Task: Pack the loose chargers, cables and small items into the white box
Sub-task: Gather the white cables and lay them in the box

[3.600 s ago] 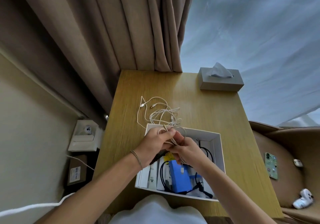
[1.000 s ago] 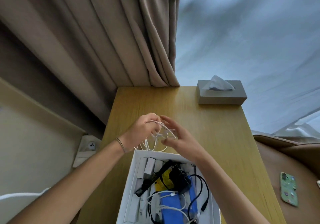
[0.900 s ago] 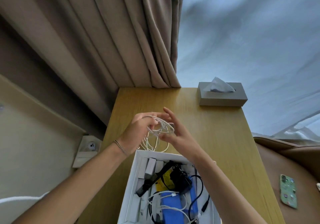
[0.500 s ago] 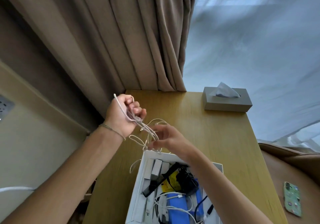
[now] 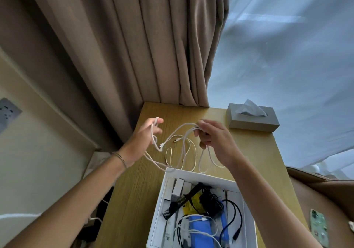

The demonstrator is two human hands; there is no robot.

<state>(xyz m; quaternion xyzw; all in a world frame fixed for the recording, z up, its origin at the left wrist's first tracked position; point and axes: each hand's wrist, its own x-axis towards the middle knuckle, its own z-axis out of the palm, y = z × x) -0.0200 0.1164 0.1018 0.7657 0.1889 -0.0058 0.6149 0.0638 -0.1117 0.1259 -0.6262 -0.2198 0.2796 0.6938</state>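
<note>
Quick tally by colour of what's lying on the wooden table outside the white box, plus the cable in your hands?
White tangled charging cable, held by left hand and right hand: 1
Grey rectangular tissue box: 1
Total: 2, on the wooden table beyond the white cardboard box.

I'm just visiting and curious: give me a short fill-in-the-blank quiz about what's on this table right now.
1. Both hands hold a white ____ above the wooden table.
2. The black comb lies inside the white ____.
3. The grey tissue box stands at the table's far ____ corner.
4. The left hand wears a thin ____ at the wrist.

Missing words: cable; box; right; bracelet
</note>
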